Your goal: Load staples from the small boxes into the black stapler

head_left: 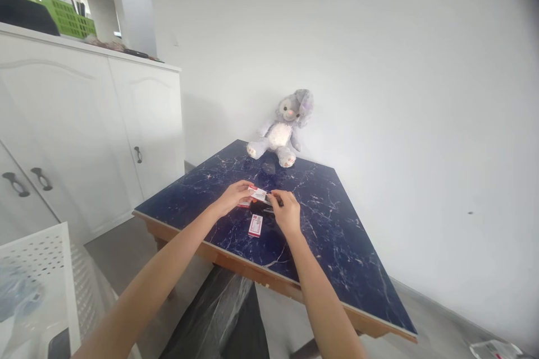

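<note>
My left hand [236,197] grips a small red-and-white cardboard box [258,193], its fingers closed on the left end. At the box's right end, my right hand [287,210] has its fingers pinched together around a small dark object that is mostly hidden. Below the hands a black item [260,207] lies on the table; its kind is unclear. Part of another red-and-white piece [244,203] shows under my left fingers. Closer to me, a second small red-and-white box [255,226] lies flat on the tabletop.
The dark blue marbled table [332,235] stands in a corner against the wall. A grey plush rabbit [281,129] sits at its back. White cabinets [84,123] with a green basket [67,15] on top are at left. A white perforated crate [42,252] stands lower left.
</note>
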A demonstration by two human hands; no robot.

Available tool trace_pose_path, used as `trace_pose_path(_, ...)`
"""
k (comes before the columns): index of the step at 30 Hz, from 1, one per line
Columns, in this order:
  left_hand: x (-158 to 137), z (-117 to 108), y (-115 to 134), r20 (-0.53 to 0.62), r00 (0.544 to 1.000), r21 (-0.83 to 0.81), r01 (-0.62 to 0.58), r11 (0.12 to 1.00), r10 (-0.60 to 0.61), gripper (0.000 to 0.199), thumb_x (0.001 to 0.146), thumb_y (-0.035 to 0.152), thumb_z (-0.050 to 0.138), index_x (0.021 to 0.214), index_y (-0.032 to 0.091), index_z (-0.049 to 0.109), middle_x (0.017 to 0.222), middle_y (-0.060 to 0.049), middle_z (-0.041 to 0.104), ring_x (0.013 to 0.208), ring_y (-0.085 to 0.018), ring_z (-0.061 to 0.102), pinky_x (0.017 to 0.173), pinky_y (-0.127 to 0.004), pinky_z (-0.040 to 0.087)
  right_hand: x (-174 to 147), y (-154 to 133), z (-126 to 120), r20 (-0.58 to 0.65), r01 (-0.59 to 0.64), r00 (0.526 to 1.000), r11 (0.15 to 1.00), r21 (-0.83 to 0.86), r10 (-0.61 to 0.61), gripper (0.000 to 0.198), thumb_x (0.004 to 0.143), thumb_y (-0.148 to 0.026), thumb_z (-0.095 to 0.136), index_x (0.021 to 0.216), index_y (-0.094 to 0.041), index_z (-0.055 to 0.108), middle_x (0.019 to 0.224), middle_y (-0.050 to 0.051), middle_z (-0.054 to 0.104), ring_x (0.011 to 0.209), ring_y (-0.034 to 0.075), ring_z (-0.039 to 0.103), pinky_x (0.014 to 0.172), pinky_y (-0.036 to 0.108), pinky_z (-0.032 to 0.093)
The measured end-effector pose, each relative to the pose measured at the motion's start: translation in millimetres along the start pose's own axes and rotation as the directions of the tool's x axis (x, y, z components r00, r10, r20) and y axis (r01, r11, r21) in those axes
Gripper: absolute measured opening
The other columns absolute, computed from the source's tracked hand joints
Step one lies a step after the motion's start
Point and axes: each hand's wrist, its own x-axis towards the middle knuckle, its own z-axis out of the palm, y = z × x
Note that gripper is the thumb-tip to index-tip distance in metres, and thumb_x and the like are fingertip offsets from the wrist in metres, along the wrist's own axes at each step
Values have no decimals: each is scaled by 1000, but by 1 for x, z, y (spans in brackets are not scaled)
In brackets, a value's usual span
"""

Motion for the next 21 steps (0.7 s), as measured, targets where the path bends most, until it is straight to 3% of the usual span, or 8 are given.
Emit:
trace_pose_path(7, 2, -2, -5, -44, 998, 45, -36, 998, 38, 40, 73, 35, 83, 103, 16, 64, 98, -7, 73, 78, -14, 69, 80, -30, 55, -1, 0, 3, 30, -85, 996, 992, 93, 82, 26, 94, -33, 58, 114, -20, 66, 90, 5, 73, 75, 18, 67, 78, 32, 56)
trace_pose_path(14, 6, -5, -4, -133, 990, 33, -37, 999, 41, 37, 73, 34, 83, 101, 17, 65, 101, -7, 73, 84, -15, 71, 83, -29, 57, 5, -3, -7, -183, -124, 974, 989, 77, 136, 27, 98, -36, 50, 103, -18, 69, 100, 11, 69, 87, 20, 68, 82, 33, 55)
trace_pose_path(21, 1, -2, -3, 14, 1000, 69, -5, 998, 4, 44, 71, 36, 86, 102, 17, 62, 102, -8, 73, 87, -18, 72, 84, -32, 57, 3, -7, -3, 6, -100, 995, 977, 187, 101, 24, 95, -36, 54, 92, -21, 72, 94, 8, 70, 84, 19, 66, 76, 30, 54)
